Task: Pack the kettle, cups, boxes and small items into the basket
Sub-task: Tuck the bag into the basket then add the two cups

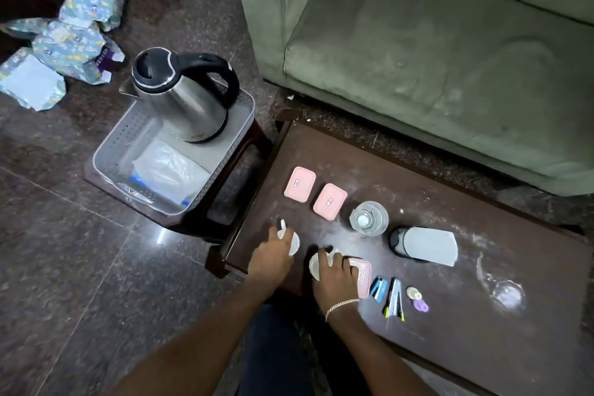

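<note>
A steel kettle (186, 96) with a black lid and handle stands in the far end of the grey basket (106, 151), which sits on a dark stool. On the dark low table (482, 299), my left hand (273, 259) grips a white cup (294, 243) near the left edge. My right hand (336, 276) grips a second white cup (316, 265) beside it. Two pink boxes (299, 184) (330, 201) lie further back. A flat pink item (363, 278) is partly under my right hand.
A clear glass (369, 218), a black mesh holder (398, 241) with a grey piece on it, clips (379, 289), pens (394, 300) and small discs (417, 298) lie on the table. A plastic bag (170, 170) lies in the basket. Green sofa (418, 58) behind; patterned packets (77, 29) on the floor.
</note>
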`<state>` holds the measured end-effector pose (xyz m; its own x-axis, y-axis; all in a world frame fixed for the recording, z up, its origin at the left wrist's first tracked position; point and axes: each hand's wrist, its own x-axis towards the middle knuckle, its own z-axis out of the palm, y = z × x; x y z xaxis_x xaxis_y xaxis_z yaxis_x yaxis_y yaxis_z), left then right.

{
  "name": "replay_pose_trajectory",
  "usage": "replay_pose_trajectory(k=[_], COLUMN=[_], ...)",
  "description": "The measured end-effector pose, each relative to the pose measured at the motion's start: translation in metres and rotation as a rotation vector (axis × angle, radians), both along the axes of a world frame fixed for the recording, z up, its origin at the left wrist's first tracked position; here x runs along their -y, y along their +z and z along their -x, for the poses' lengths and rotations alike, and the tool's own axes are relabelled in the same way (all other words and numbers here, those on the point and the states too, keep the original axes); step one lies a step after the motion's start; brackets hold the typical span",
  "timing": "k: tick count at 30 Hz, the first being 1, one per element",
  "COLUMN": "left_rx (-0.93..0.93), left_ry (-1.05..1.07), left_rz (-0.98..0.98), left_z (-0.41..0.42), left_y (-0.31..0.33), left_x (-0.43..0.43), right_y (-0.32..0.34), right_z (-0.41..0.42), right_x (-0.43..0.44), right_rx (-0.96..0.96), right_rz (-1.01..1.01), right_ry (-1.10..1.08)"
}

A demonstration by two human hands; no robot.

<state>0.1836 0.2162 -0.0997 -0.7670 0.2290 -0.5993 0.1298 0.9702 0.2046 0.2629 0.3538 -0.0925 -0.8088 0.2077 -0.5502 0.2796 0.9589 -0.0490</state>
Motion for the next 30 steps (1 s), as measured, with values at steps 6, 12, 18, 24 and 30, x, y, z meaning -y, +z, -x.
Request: replay_pose_trajectory(k=[6,12,18,24,30], left_rx=[-0.017,-0.14,-0.351,-0.305,-0.252], left_ry=[0.029,0.162,0.347,0.359,0.341], left_rz=[-0.057,-0.213,-0.243,-0.196,-0.132], left_z=[0.011,0.053,0.122,0.195,0.246], left_y=[0.039,0.118,0.169,0.155,0.111], left_x=[0.027,0.082,0.155,0.217,0.254], right_y=[0.026,0.089,0.141,0.143,0.1], right_z=[0.017,0.085,0.17,0.237,0.28], right_x=[0.011,0.059,0.117,0.164,0.195], right_rx=[-0.097,-0.267,-0.445,-0.407,-0.287], right_rz=[0.049,0.215,0.306,0.243,0.183], right_ry=[0.027,0.013,0.029,0.103,0.07])
